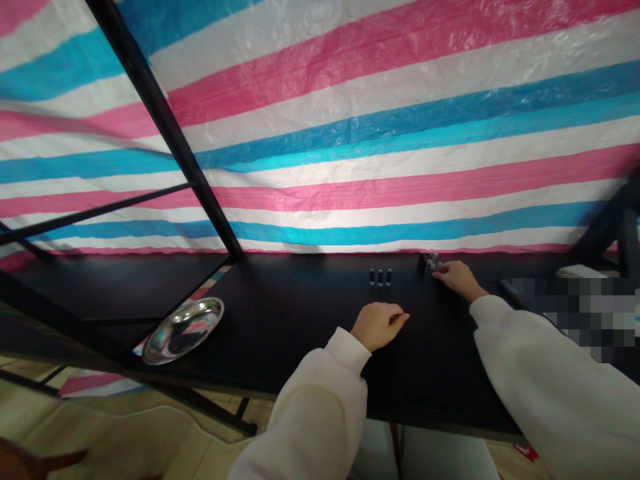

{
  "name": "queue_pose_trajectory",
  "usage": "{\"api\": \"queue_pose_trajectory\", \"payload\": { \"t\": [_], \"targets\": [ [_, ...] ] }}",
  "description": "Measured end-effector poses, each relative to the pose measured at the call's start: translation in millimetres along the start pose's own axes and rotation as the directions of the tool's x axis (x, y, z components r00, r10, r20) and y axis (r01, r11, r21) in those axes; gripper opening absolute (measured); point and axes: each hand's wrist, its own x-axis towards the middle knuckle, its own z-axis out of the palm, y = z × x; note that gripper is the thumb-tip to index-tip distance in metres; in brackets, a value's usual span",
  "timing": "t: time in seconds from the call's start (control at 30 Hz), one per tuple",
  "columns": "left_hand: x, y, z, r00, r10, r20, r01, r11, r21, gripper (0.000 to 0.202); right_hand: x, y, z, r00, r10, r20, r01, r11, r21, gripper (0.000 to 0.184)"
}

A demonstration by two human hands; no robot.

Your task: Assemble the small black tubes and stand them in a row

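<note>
My right hand [456, 279] reaches to the back of the black table, its fingertips pinching a small clear plastic piece [433, 259] whose kind I cannot make out. Right beside that piece, on its left, stands a small dark block [423, 263]. Three small dark cylinders with light ends, which look like batteries [381, 277], are lined up side by side farther left. My left hand [379, 325] is closed just in front of them, low over the tabletop and apart from them. Its curled fingers hide whatever may be inside.
A shiny oval metal dish [215, 312] lies at the table's left end by a black metal post [165, 120]. Striped plastic sheeting [350, 193] hangs behind the black tabletop [280, 320]. A blurred-out patch [590, 313] covers things on the right.
</note>
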Motion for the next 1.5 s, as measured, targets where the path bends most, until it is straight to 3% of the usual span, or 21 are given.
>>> {"api": "queue_pose_trajectory", "payload": {
  "t": [0.17,0.73,1.5],
  "targets": [
    [0.3,1.7,-1.8,1.000,-0.014,0.011,0.014,1.000,0.006,0.032,6.8,1.5,1.5,1.000,-0.026,0.001,0.026,1.000,-0.017,0.021],
    [-0.4,1.1,-2.0,1.000,-0.011,0.006,0.011,1.000,0.009,0.032,3.3,-6.5,1.7,0.998,0.062,-0.002,-0.062,0.998,-0.020,0.029],
    [0.1,1.8,-3.2,0.999,-0.034,0.012,0.034,0.999,0.023,0.032,1.1,-2.6,-3.4,0.998,0.044,0.035,-0.044,0.999,0.000,0.026]
  ]
}}
